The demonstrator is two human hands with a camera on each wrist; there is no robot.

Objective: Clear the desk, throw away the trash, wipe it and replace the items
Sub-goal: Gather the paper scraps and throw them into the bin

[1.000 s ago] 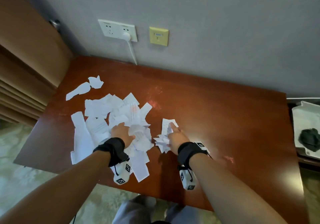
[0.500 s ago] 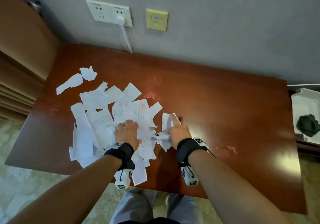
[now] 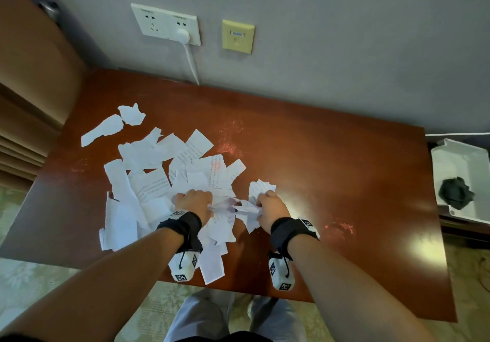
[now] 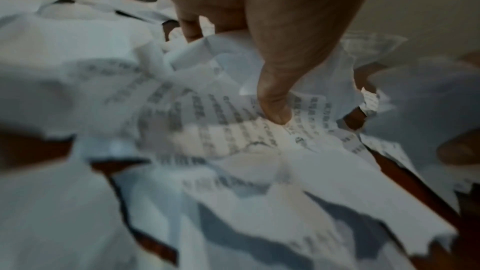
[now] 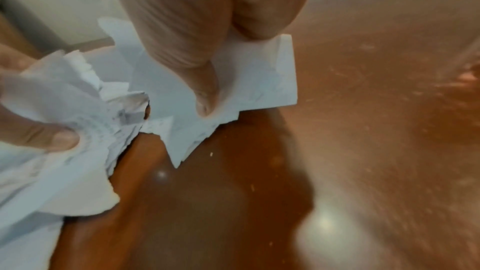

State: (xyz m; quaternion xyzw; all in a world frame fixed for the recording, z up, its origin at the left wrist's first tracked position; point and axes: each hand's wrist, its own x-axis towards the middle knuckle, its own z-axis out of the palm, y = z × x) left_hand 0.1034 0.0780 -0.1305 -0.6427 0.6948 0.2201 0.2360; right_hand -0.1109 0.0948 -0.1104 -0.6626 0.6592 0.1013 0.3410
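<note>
A red-brown desk point(image 3: 331, 172) set against a grey wall point(image 3: 344, 50) is shown strewn w/ torn paper scraps point(image 3: 148, 153), most heaped at its front-left. Crumpled scraps are gripped in the curled fingers of the left hand point(image 3: 195, 204) at the heap's near edge, while more are pinched under the thumb of the right hand point(image 3: 273, 209) just beside it, approx. mid-desk. Off the desk's right edge a dark crumpled obj. point(image 3: 455, 192) is held in a white tray point(image 3: 450, 158); a plug point(image 3: 183, 35) is seated in the wall socket point(image 3: 153, 21).
</note>
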